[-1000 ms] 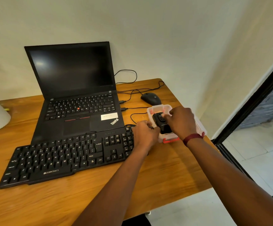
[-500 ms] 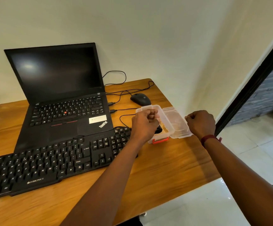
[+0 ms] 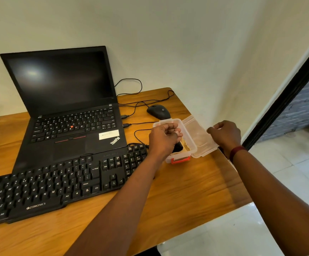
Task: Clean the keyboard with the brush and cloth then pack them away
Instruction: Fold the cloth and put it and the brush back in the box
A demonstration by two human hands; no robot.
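Observation:
A clear plastic box (image 3: 191, 145) with a red latch (image 3: 180, 160) stands at the right end of the black keyboard (image 3: 61, 183). Its lid (image 3: 198, 137) hangs open to the right. Inside the box, part of a black brush (image 3: 178, 147) and a bit of yellowish cloth (image 3: 186, 145) show. My left hand (image 3: 163, 139) sits over the box's left side with fingers curled at its rim, hiding most of the contents. My right hand (image 3: 225, 134) pinches the lid's outer edge.
An open black laptop (image 3: 66, 108) stands behind the keyboard. A black mouse (image 3: 158, 111) and several cables (image 3: 142, 102) lie behind the box. The wooden table's right edge (image 3: 229, 169) runs close beside the box, with tiled floor below.
The right hand left the brush in the box and moved right to take the open lid's edge. The left hand shifted from the box's side to over it. The view turned right.

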